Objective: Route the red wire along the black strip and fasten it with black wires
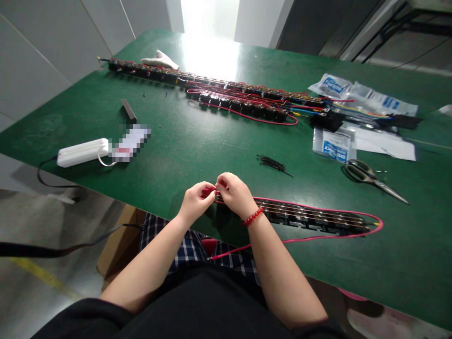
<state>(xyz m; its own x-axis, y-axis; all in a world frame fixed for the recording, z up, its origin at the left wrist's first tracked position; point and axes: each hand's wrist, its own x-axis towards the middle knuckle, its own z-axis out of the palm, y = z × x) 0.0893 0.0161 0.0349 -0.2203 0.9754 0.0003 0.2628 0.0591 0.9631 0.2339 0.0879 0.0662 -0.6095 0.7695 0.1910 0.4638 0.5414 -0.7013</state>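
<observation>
Both hands meet at the left end of a long black strip assembly with copper-coloured rods along it, lying near the table's front edge. My left hand is closed in a pinch just beyond that end. My right hand, with a red bead bracelet at the wrist, pinches right beside it, over the strip. Whatever is between the fingertips is too small or hidden to name. A red wire runs along the strip, loops round its right end and comes back under my right forearm to a bare tip at the front edge.
Behind my hands lies a bunch of thin black ties. Scissors rest at right, near plastic packets. Longer wired strips stretch across the back. A white power strip, a grey bar and a white glove are leftward.
</observation>
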